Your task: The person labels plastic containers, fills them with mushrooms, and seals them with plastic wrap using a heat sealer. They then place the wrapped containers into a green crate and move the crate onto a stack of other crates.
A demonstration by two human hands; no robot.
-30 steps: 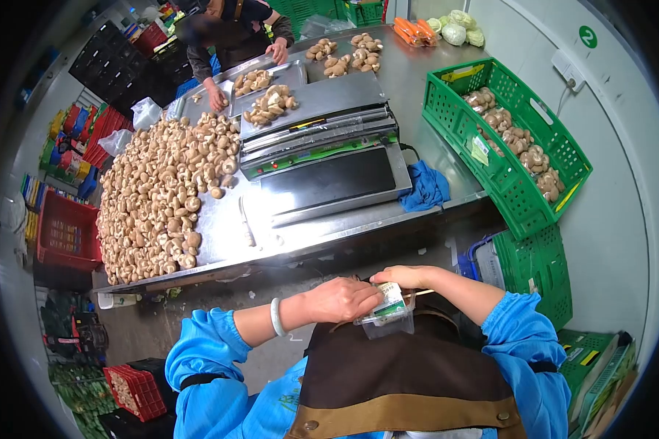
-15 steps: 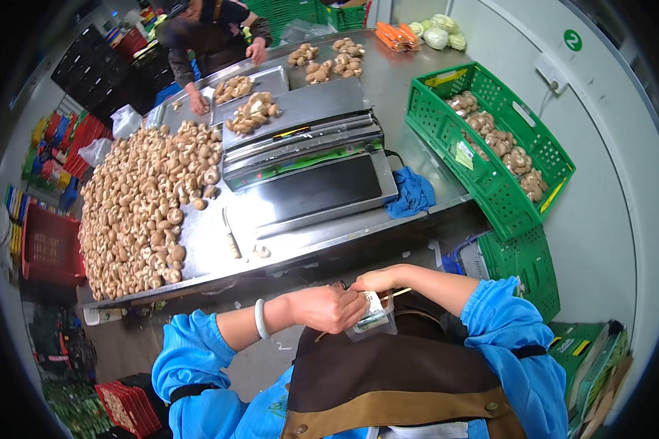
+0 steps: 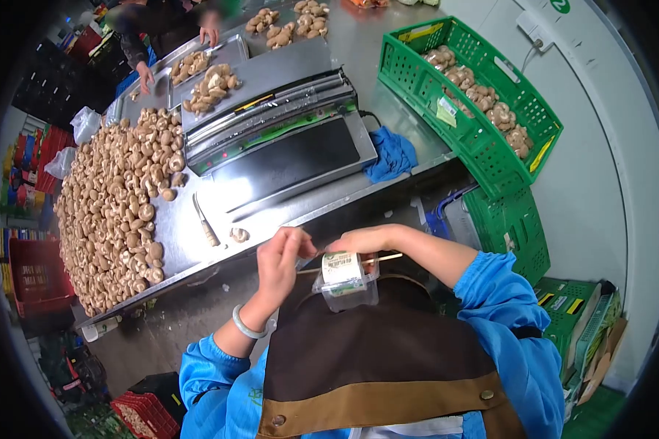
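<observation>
At my apron [image 3: 359,344] sits a clear plastic box [image 3: 351,298] with a roll of white printed labels [image 3: 341,268] in it. A thin wooden stick [image 3: 389,257] runs through the roll and juts out at both sides. My left hand [image 3: 280,263], with a pale bangle on its wrist, is raised just left of the roll, thumb and fingers pinched together. Whatever lies between those fingertips is too small to make out. My right hand [image 3: 366,240] reaches over the roll's far edge with fingers bent and close together; its fingertips are partly hidden.
A steel table [image 3: 271,217] carries a large heap of mushrooms [image 3: 117,212], a knife [image 3: 205,219], a wrapping machine [image 3: 285,157] and a blue cloth [image 3: 392,155]. Bagged mushrooms fill a green crate [image 3: 476,143] at right. Across the table, a person's hands [image 3: 145,77] are near a tray.
My left hand has moved left, off the label roll, and lifted, uncovering the printed labels. The right hand stays by the roll. My view has shifted, so the table appears higher and further left.
</observation>
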